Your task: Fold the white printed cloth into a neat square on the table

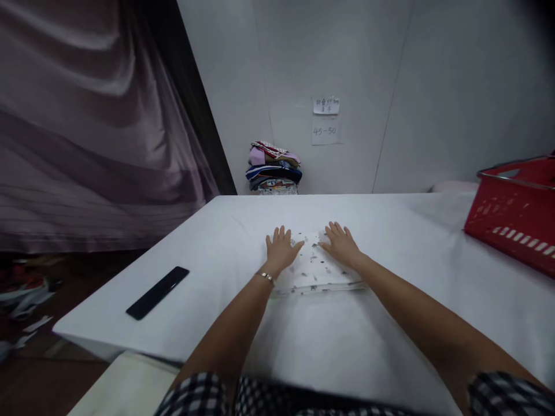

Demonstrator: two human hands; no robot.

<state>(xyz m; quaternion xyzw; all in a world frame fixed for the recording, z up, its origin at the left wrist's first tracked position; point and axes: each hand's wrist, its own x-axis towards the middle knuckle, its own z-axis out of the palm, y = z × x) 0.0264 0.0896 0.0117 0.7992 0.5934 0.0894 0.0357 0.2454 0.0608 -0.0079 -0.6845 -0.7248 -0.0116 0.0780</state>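
Note:
A white cloth [315,263] with small dark and grey prints lies folded into a flat rectangle on the white-covered table [416,242]. Its layered folded edge faces me. My left hand [281,249], with a bracelet at the wrist, rests flat on the cloth's left side, fingers spread. On the right side of the same cloth my right hand [340,245] lies palm down, its fingers also apart. Both thumbs point inward toward each other. Parts of the cloth's side edges are hidden under my hands and forearms.
A black flat object [158,293], perhaps a phone, lies at the table's left. A red basket [511,214] stands at the right edge. Behind the table rises a stack of folded fabrics [274,170]. Paper notes [326,130] hang on the wall; a curtain [87,127] drapes at left.

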